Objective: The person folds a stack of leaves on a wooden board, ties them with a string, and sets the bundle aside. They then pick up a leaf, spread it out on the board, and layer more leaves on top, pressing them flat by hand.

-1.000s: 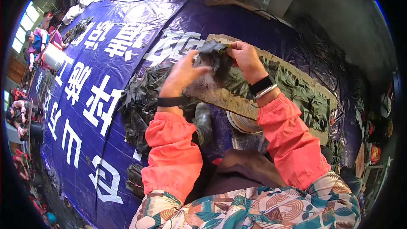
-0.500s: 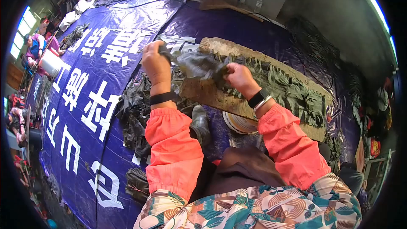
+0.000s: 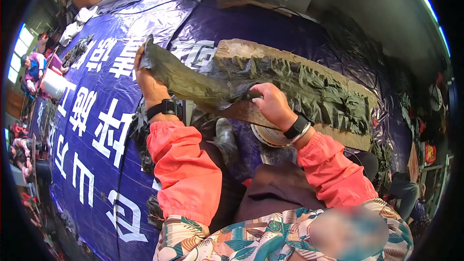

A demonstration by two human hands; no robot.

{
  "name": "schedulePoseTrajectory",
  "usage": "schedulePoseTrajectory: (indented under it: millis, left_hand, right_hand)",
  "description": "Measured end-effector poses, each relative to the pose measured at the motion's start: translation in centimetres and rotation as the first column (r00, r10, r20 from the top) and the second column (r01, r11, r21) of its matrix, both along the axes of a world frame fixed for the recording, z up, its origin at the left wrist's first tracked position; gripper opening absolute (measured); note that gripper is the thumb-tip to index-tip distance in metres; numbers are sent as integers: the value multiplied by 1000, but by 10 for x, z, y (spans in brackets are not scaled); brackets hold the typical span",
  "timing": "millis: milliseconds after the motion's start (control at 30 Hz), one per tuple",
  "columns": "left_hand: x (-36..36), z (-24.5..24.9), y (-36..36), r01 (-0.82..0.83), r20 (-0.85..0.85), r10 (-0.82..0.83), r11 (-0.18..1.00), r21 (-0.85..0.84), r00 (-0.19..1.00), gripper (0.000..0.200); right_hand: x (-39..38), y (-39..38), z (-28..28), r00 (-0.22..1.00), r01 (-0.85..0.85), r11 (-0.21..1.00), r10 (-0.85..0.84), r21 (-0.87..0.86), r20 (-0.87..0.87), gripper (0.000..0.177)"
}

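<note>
A broad, thin, dark green leaf-like sheet (image 3: 191,79) is stretched between my two hands, over the left end of a wooden board (image 3: 241,50). My left hand (image 3: 151,86) grips its raised far end, most of the fingers hidden behind it. Thumb and fingers of my right hand (image 3: 274,104) pinch the other end, close over the board. Along the board, to the right of that hand, lies a row of crumpled, overlapping dark green pieces (image 3: 321,92).
Beneath the board stands a round tub (image 3: 270,135), beside my boot (image 3: 224,137). Blue sheeting (image 3: 94,137) with large white characters covers the floor. A dark tangled heap (image 3: 355,43) lies at the back right. At far left, a person (image 3: 34,70) sits near a white bucket (image 3: 54,83).
My left hand has moved left and slightly down, drawing the bunched sheet out into a long stretched strip. My right hand has shifted slightly down, still pinching its end.
</note>
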State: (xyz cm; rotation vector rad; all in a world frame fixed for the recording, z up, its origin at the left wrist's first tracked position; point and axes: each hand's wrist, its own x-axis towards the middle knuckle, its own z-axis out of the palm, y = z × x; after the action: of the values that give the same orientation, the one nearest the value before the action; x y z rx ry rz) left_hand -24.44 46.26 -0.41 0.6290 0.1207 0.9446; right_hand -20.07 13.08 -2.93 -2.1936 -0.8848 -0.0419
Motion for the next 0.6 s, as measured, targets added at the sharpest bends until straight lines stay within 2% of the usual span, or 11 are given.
schedulePoseTrajectory:
  millis: [67,133,167,200,267,300,367,400,500,533,600]
  left_hand:
    - [9,26,-17,34,9,-35,992,123,999,22]
    - [22,42,-47,-7,-46,30,904,427,998,21]
    - [26,50,-67,56,-201,52,867,495,978,22]
    - [33,49,-83,13,-138,122,704,710,983,23]
    - [45,48,-109,109,-80,-74,692,713,994,22]
    - [46,51,-120,113,-81,-79,691,714,994,22]
    - [42,57,-138,401,-49,-421,815,419,906,24]
    - [40,57,-139,411,-56,-428,812,413,902,24]
    - [37,60,-122,348,27,-364,908,234,931,20]
    - [39,60,-111,349,27,-365,907,236,931,20]
    - [45,58,-85,342,23,-349,928,151,937,20]
  right_hand:
    - [-8,-9,2,1000,6,1000,-6,6,5,26]
    - [-15,-19,4,1000,-14,1000,14,-4,0,25]
    - [-16,-23,2,1000,-12,1000,12,-5,-7,24]
    - [-19,-28,3,1000,-4,1000,4,-6,-9,24]
    - [-24,-37,10,997,7,1000,-8,-11,-79,24]
    - [-24,-42,12,997,13,1000,-13,-10,-79,24]
    - [-24,-54,14,999,46,996,-46,-75,6,26]
    - [-23,-61,12,999,53,996,-53,-78,-3,26]
    - [-10,-72,-10,977,69,994,-49,-89,207,26]
    - [-10,-73,-10,977,70,994,-50,-87,207,26]
    - [-10,-72,-10,948,106,978,-46,-178,314,21]
